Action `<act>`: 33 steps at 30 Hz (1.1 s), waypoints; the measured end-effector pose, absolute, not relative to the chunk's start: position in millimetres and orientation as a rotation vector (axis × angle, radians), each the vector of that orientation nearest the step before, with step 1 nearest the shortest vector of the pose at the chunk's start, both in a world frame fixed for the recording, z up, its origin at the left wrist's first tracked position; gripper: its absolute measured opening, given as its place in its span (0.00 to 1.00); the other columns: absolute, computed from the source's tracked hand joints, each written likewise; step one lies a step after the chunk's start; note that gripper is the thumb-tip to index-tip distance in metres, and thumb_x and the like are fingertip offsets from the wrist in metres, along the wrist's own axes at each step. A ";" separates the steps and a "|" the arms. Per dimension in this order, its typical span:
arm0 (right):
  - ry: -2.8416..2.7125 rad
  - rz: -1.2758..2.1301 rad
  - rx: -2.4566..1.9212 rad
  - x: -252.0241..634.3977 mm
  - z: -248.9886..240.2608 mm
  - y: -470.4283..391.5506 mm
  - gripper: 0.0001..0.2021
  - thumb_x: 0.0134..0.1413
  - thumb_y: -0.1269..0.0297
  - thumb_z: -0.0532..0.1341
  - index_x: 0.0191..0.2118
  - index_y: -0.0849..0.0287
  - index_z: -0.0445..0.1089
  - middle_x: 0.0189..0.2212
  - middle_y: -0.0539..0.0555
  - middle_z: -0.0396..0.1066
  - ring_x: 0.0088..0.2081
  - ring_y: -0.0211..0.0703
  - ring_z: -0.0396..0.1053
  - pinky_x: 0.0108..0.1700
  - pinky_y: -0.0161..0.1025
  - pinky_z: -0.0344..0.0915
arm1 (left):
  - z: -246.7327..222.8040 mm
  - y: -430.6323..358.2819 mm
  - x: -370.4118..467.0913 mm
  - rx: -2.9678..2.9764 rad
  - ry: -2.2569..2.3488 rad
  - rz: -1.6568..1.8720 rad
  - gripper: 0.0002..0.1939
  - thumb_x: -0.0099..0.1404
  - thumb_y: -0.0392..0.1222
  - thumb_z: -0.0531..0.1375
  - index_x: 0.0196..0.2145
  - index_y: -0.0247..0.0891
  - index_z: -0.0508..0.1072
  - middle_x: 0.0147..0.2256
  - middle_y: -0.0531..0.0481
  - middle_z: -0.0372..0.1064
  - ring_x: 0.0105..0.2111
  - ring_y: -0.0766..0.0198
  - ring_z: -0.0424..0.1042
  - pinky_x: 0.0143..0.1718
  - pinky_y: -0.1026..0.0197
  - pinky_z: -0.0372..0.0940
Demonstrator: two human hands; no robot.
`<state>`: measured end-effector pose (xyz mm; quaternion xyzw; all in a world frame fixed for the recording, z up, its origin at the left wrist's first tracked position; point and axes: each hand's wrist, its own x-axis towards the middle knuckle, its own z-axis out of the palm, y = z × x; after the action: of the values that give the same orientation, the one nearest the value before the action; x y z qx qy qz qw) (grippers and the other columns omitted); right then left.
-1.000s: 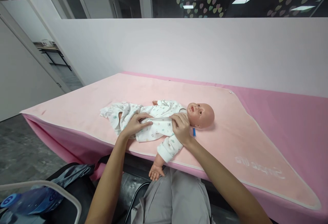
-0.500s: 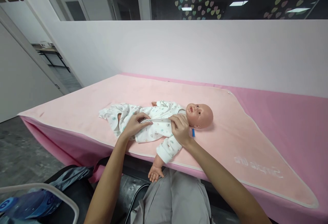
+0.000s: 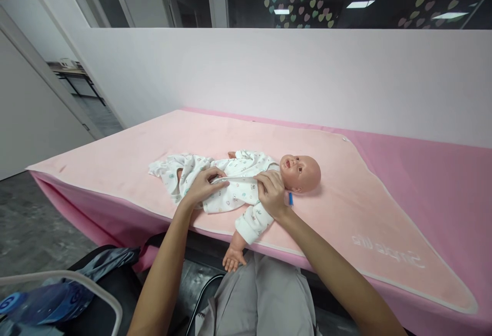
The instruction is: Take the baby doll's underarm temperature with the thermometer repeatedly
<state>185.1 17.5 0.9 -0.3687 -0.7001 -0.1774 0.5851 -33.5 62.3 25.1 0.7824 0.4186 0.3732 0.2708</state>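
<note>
A baby doll [image 3: 301, 173] lies on its back with its head to the right, dressed in a white patterned onesie [image 3: 230, 200]. My left hand [image 3: 207, 185] pinches the front edge of the onesie near the doll's waist. At the chest, close to the neck, my right hand [image 3: 272, 187] grips the same edge, which is drawn into a straight raised line between both hands. One doll arm hangs over the table's near edge, its hand open. A small blue tag [image 3: 290, 199] shows beside my right wrist. My fingertips are partly hidden in the fabric.
A peach mat [image 3: 346, 213] with mirrored lettering covers the pink-draped table [image 3: 442, 182]. A white wall [image 3: 307, 80] stands behind it. At lower left, a water bottle [image 3: 46, 302] and grey cloth lie on a black chair [image 3: 111, 295] with a pale curved armrest.
Both hands keep their places on the onesie, and the doll has not moved. Only the camera view has shifted slightly.
</note>
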 end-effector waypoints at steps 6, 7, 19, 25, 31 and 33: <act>-1.645 -0.391 -0.885 185.7 -0.2 18.0 0.12 0.54 0.76 0.52 0.33 0.56 0.70 0.29 0.53 0.71 0.34 0.41 0.67 0.39 0.42 0.64 | 26.0 60.8 -32.3 2.107 1.143 1.006 0.14 0.54 0.52 0.61 0.29 0.38 0.69 0.32 0.49 0.66 0.34 0.60 0.66 0.36 0.59 0.62; -1.645 -0.390 -0.886 185.7 -0.1 18.0 0.12 0.54 0.76 0.52 0.33 0.56 0.70 0.29 0.53 0.71 0.34 0.41 0.67 0.39 0.42 0.64 | 26.2 60.6 -32.2 2.106 1.145 1.008 0.14 0.54 0.52 0.61 0.29 0.38 0.68 0.31 0.49 0.66 0.34 0.61 0.66 0.36 0.60 0.62; -1.641 -0.391 -0.936 186.3 0.9 17.5 0.12 0.54 0.76 0.51 0.35 0.57 0.70 0.31 0.54 0.71 0.35 0.42 0.66 0.40 0.42 0.63 | 27.1 60.3 -32.7 2.071 1.082 1.024 0.14 0.53 0.50 0.63 0.32 0.37 0.71 0.35 0.47 0.68 0.38 0.59 0.67 0.42 0.57 0.63; -1.615 -0.503 -0.997 204.5 15.5 0.8 0.11 0.53 0.75 0.52 0.38 0.58 0.69 0.35 0.55 0.71 0.40 0.44 0.67 0.45 0.44 0.62 | 63.3 68.7 -20.4 1.955 0.977 1.055 0.19 0.58 0.53 0.58 0.43 0.39 0.72 0.45 0.46 0.69 0.45 0.57 0.67 0.46 0.57 0.63; -1.554 -0.387 -1.447 227.7 11.9 -67.0 0.06 0.55 0.71 0.54 0.34 0.59 0.67 0.25 0.51 0.69 0.28 0.41 0.65 0.35 0.39 0.58 | 80.5 99.9 45.1 2.150 0.770 1.010 0.16 0.57 0.51 0.59 0.35 0.37 0.76 0.37 0.46 0.73 0.37 0.60 0.69 0.39 0.60 0.63; -1.563 -0.411 -1.647 231.1 -1.7 -87.6 0.05 0.55 0.67 0.55 0.34 0.59 0.67 0.23 0.51 0.67 0.27 0.42 0.64 0.32 0.40 0.56 | 70.9 108.2 63.7 2.228 0.734 0.872 0.15 0.54 0.51 0.61 0.34 0.37 0.77 0.33 0.48 0.72 0.32 0.62 0.68 0.34 0.61 0.62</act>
<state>231.1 -87.6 -1.7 -0.6527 -0.6191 -0.1630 0.4051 63.7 108.2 70.9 0.8452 0.2784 0.3308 0.3141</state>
